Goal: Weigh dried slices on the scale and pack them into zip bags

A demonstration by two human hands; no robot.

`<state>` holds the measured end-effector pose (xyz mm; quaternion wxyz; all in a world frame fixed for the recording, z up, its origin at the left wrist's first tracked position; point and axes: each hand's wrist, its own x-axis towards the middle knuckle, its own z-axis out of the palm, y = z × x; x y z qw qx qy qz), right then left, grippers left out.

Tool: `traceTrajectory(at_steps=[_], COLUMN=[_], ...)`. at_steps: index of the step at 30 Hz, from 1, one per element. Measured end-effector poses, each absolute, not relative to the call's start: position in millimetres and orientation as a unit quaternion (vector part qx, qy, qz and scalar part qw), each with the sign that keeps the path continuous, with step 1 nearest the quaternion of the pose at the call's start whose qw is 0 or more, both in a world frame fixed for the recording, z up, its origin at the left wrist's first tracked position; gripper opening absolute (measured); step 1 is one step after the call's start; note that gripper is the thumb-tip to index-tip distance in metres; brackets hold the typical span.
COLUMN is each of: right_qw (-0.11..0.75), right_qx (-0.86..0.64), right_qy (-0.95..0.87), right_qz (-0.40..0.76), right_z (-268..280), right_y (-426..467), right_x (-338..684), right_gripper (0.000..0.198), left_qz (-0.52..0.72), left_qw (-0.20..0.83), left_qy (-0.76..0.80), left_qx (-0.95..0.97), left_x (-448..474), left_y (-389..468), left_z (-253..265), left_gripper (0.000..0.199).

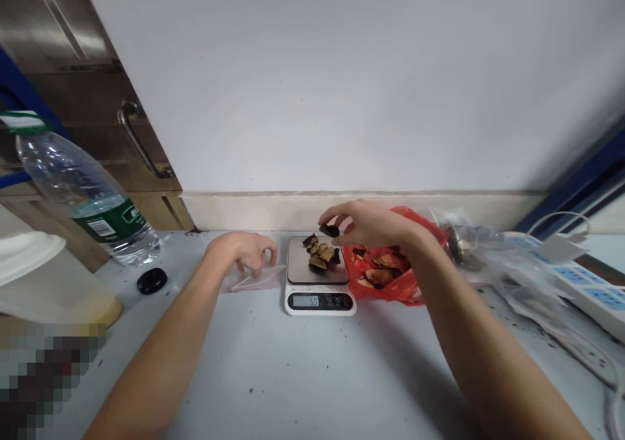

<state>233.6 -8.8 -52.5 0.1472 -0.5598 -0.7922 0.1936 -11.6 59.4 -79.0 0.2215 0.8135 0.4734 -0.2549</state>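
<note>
Pinched between the thumb and fingers of the right hand (364, 222), a dark curled dried slice (329, 230) is held by the far edge of the white kitchen scale with a square steel plate (297, 271); the grip is closed down to about the slice's own width. Its long axis is set roughly sideways across the scale, dipping a little to the right. From this grip, a loose heap of brown and black dried pieces (322, 256) is seen lower and toward the near side, on the scale's plate, with a gap left between slice and heap. That heap is approached more closely by the right hand than by the left hand (251, 254), which is placed just left of the scale, over a clear flat plastic bag (256, 282). Its fingers are bent; whether the bag is gripped cannot be told. Right of the scale, more pieces are contained in a crumpled bright red plastic bag (407, 295).
</note>
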Motion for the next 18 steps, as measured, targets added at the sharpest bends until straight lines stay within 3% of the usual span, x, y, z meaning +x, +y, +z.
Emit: traceTrajectory(at_steps=[5, 11, 18], right_qw=[0.100, -0.065, -0.046], right_qx=[-0.618, -0.736, -0.752], right_qy=[-0.760, -0.644, -0.623], right_qz=[0.175, 0.198, 0.211], right_z=[-34.1, -31.1, -55.1], right_y=[-22.5, -30.0, -15.0], right_x=[248.1, 267.0, 277.3], right_gripper=[0.043, 0.031, 0.015], left_qz=[-0.244, -0.250, -0.256], left_qw=[0.220, 0.216, 0.232], left_qy=[0.464, 0.471, 0.473], left_qx=[0.822, 0.818, 0.810], left_x=[-10.8, -6.2, -3.2], left_y=[58.2, 53.6, 51.5], left_z=[-72.9, -69.8, -70.3], left_gripper=[0.051, 0.048, 0.050])
